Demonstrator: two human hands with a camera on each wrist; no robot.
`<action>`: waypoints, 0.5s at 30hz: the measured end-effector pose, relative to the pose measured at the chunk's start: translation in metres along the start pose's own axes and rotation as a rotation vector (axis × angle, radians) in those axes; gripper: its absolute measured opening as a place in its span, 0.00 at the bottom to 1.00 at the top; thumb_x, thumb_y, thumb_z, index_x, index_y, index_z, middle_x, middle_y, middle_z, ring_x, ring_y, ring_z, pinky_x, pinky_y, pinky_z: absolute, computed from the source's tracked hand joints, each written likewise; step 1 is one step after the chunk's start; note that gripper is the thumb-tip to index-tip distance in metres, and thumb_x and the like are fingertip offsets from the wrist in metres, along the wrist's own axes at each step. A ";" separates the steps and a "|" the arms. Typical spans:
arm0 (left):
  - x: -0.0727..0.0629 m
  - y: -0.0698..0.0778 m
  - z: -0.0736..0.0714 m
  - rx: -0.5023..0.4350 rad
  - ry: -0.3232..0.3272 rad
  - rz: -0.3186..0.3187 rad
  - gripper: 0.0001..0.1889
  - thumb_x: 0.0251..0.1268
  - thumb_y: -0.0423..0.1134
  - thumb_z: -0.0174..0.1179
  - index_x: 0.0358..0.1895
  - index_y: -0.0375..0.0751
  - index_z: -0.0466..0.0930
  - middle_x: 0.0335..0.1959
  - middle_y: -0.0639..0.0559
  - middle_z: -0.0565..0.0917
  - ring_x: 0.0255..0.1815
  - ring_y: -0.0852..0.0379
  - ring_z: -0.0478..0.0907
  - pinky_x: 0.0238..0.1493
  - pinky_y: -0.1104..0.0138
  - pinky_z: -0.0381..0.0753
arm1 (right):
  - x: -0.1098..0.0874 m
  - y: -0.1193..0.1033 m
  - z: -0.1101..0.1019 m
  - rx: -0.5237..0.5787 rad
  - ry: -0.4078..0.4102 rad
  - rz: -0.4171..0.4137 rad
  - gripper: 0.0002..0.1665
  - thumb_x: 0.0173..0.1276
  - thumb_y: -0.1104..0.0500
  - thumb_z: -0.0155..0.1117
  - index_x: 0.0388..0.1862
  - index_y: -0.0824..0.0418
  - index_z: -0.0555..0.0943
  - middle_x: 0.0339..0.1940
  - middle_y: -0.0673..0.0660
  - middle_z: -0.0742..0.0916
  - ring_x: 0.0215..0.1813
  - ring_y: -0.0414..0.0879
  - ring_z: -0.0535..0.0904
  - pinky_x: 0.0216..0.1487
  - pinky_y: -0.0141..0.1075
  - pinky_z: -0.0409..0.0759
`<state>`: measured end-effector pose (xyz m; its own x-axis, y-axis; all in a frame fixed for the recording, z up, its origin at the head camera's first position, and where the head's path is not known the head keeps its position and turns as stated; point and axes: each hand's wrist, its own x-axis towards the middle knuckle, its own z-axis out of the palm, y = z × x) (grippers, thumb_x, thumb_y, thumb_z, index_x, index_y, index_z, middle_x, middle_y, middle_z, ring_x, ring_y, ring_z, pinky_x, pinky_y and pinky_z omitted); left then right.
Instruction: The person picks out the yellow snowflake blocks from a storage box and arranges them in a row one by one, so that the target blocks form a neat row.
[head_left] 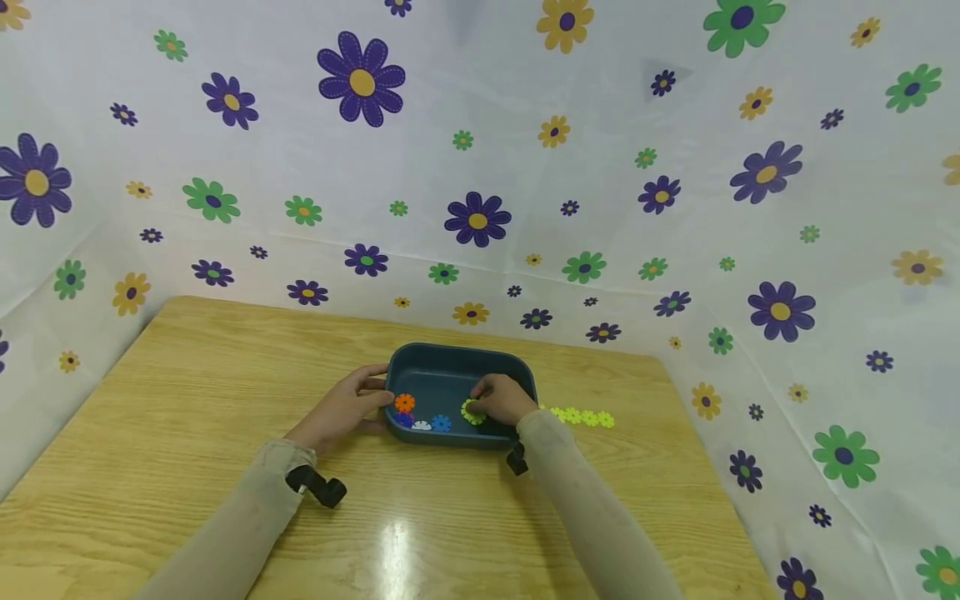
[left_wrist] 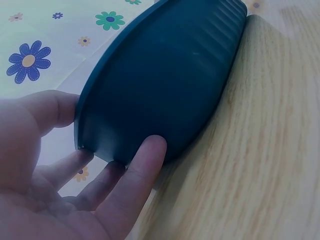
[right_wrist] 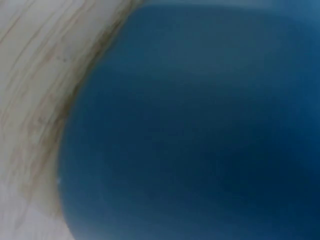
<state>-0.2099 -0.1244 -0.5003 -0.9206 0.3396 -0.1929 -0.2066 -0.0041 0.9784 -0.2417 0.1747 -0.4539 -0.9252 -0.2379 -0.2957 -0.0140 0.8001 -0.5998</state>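
A dark blue plastic bin (head_left: 457, 357) sits on the wooden table. My left hand (head_left: 351, 408) holds its left end; in the left wrist view one digit hooks over the rim and other fingertips (left_wrist: 152, 150) press the outer wall. Inside the bin, my right hand (head_left: 504, 400) pinches a yellow-green notched disc (head_left: 472, 414), partly covered by the fingers. An orange disc (head_left: 405, 402), a dark blue one (head_left: 404, 419), a white one (head_left: 422, 425) and a lighter blue one (head_left: 441, 423) lie along the bin's left and near side. The right wrist view shows only the blurred bin wall (right_wrist: 190, 125).
Right of the bin, a row of several yellow-green notched discs (head_left: 589, 417) lies on the table (head_left: 337, 533), partly hidden by the right wrist. A white flower-printed sheet (head_left: 420, 167) hangs behind the table and along its sides.
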 end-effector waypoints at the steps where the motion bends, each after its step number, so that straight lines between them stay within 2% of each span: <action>1: 0.000 0.000 0.000 0.000 0.000 -0.001 0.35 0.78 0.39 0.60 0.82 0.44 0.57 0.73 0.33 0.67 0.63 0.40 0.77 0.52 0.52 0.88 | 0.000 0.000 0.000 -0.005 0.003 -0.003 0.08 0.69 0.57 0.73 0.40 0.60 0.85 0.38 0.52 0.87 0.38 0.45 0.81 0.41 0.39 0.81; 8: 0.000 0.002 0.000 -0.005 -0.005 -0.001 0.34 0.78 0.39 0.60 0.81 0.44 0.57 0.73 0.33 0.67 0.62 0.41 0.78 0.52 0.51 0.88 | 0.001 0.000 0.001 -0.013 0.023 -0.022 0.07 0.70 0.56 0.72 0.35 0.57 0.85 0.35 0.50 0.86 0.35 0.44 0.78 0.35 0.35 0.76; 11: 0.000 0.002 0.000 -0.001 -0.005 -0.001 0.34 0.78 0.39 0.60 0.81 0.44 0.58 0.72 0.33 0.68 0.61 0.41 0.78 0.53 0.51 0.88 | 0.003 0.001 0.001 0.037 0.017 -0.030 0.07 0.71 0.56 0.72 0.36 0.59 0.85 0.36 0.51 0.86 0.36 0.44 0.78 0.36 0.35 0.78; 15: 0.000 0.002 0.000 0.011 0.002 -0.003 0.33 0.78 0.38 0.60 0.81 0.44 0.58 0.71 0.32 0.68 0.61 0.41 0.78 0.53 0.51 0.88 | 0.002 0.001 0.000 0.160 -0.020 -0.029 0.07 0.71 0.59 0.70 0.38 0.62 0.85 0.37 0.54 0.87 0.36 0.44 0.83 0.40 0.37 0.85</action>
<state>-0.2106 -0.1247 -0.4988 -0.9206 0.3378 -0.1958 -0.2054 0.0076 0.9787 -0.2439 0.1748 -0.4554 -0.9175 -0.2719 -0.2903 0.0213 0.6953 -0.7184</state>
